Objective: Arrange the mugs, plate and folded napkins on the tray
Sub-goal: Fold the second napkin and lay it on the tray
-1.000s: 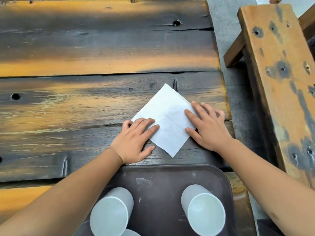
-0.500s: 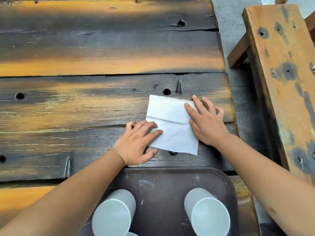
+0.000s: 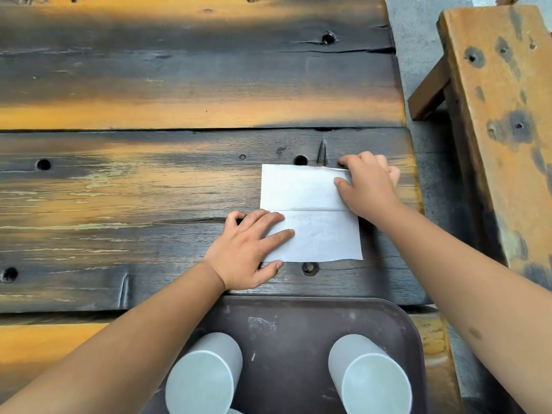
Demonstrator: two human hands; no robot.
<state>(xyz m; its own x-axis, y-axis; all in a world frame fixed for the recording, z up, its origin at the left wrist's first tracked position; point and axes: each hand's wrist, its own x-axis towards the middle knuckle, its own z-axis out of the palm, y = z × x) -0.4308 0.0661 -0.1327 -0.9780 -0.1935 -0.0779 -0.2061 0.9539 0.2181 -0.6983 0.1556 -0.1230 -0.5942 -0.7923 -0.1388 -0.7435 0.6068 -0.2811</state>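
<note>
So the whole scene sat on a big weathered plank desk [image 3: 179, 94], scorched dark and orange, with a wooden bench [image 3: 501, 115] off to the right. At the near edge was a dark brown tray [image 3: 298, 330] with two pale cups, the left mug [image 3: 203, 377] and the right mug [image 3: 370, 377], standing on it upside down. No plate anywhere in view. Just beyond the tray a white napkin [image 3: 310, 216] lay flat on the desk with one crease across the middle. It looked thin, floppy and easy to tear, so I'd take it by an edge or corner. The left hand [image 3: 248, 249] lay flat with fingers spread, pinning the near-left part, while the right hand [image 3: 367, 186] had thumb and fingers closed on the far-right corner.
</note>
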